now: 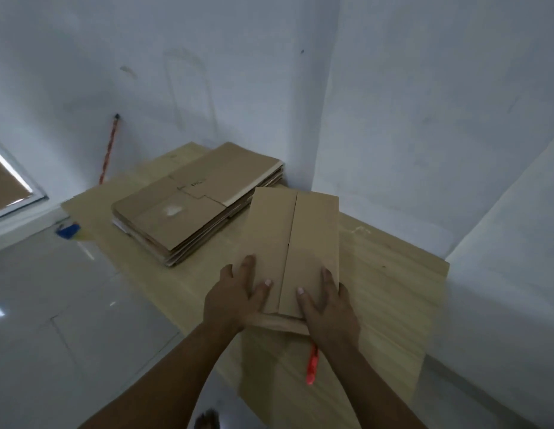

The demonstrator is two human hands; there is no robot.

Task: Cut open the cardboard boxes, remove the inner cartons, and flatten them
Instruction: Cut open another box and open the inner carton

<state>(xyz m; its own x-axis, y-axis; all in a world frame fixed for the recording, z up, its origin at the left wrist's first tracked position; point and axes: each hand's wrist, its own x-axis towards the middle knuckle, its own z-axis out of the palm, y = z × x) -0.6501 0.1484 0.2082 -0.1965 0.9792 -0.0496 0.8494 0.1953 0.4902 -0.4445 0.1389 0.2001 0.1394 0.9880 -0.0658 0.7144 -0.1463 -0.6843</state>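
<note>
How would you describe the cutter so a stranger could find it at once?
Start at the pale wooden table in the room's corner. Near its front edge, the right hand grips a cardboard box. The cutter lies below that wrist: slim, bright orange-red, unlike the brown cardboard.

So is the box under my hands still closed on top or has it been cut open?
Closed, it seems: the box has both top flaps lying flat and meeting along the centre seam. Left hand and right hand grip its near end. Whether tape is cut, cannot tell.
</note>
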